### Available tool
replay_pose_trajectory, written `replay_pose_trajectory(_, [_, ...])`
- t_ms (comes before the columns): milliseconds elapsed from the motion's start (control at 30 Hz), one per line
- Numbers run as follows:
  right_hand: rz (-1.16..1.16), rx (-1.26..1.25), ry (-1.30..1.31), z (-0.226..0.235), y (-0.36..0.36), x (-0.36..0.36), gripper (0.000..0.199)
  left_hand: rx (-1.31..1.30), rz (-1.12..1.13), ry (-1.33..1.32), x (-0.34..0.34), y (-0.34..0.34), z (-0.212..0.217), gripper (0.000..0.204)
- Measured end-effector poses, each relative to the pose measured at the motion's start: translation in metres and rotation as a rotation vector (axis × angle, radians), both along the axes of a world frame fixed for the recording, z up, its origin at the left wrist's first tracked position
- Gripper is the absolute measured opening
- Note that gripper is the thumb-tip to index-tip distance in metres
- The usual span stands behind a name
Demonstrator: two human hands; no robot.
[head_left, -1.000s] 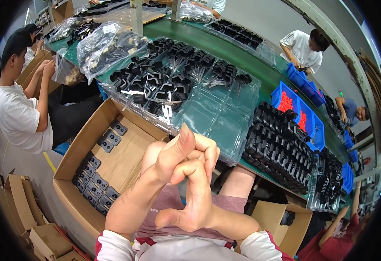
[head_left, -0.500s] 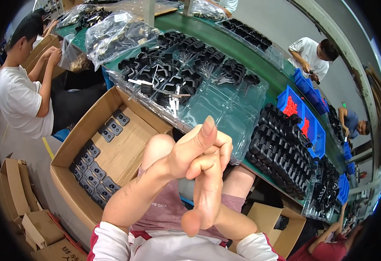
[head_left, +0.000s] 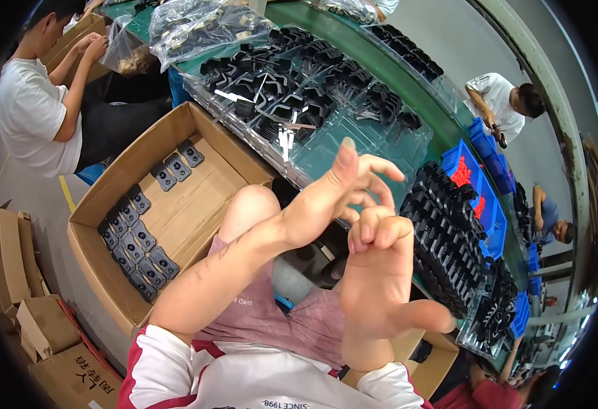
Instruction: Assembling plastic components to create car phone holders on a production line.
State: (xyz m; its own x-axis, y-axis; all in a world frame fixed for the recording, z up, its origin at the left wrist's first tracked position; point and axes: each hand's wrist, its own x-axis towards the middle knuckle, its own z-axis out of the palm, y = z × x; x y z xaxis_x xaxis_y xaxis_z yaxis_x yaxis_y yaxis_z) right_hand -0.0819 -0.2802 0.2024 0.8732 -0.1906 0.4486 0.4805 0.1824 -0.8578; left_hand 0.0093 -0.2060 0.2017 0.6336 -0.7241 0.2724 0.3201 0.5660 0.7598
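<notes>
- Centrally, right hand point(head_left: 379, 290), empty, fingers curled, thumb apart; left hand point(head_left: 321, 204), empty, fingers spread.
- Two o'clock from right hand: stacked rows of black plastic parts point(head_left: 443, 237), probably light, stiff; best gripped by outer edges.
- Twelve o'clock, beyond: clear plastic tray point(head_left: 374, 140).

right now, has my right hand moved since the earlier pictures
Yes: your right hand has shifted rightward in the view, closer to the stacked black parts.
</notes>
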Motion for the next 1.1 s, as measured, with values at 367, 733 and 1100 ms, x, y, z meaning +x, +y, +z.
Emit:
replay_pose_trajectory(367, [0.12,0.333,-0.041,0.019,-0.019,-0.008,0.089,0.043,-0.036,0.002,-0.005,0.005,-0.014,0.092])
replay_pose_trajectory(733, [0.583,0.906,0.046,0.011,-0.046,-0.015,0.092,-0.074,-0.052,0.114,-0.035,-0.005,-0.018,0.077])
replay_pose_trajectory(1100, [0.421,0.325,0.163,-0.028,-0.025,-0.006,0.106,0.332,0.068,0.071,-0.026,0.0,-0.012,0.064])
